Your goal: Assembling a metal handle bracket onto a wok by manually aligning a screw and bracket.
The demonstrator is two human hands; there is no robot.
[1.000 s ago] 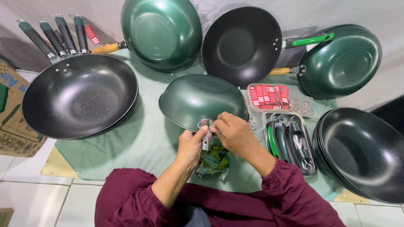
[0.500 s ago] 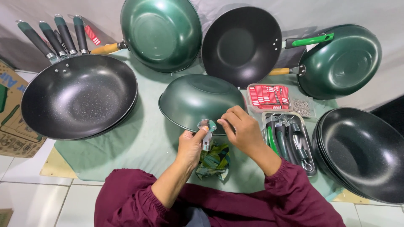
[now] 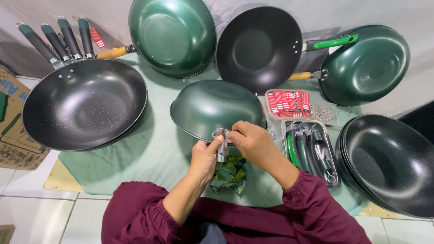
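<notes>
- A pale green cloth (image 3: 149, 158) covers a low table on a white tile floor (image 3: 40, 212), with grey cloth behind.
- The left hand (image 3: 204, 156) pinches a small silver bracket (image 3: 221, 145) (a shiny metal piece) at the rim of one upside-down green wok (image 3: 212, 106).
- The right hand (image 3: 253, 142) closes its fingers on the top of the same bracket.
- A green handle in crinkly wrap (image 3: 230, 174) lies just under both hands.
- One tray of handles (image 3: 312, 151) sits beside the right hand; one red packet box (image 3: 289, 101) is above it.
- Farther out: two more green woks, one black wok standing up, and two stacks of black woks.
</notes>
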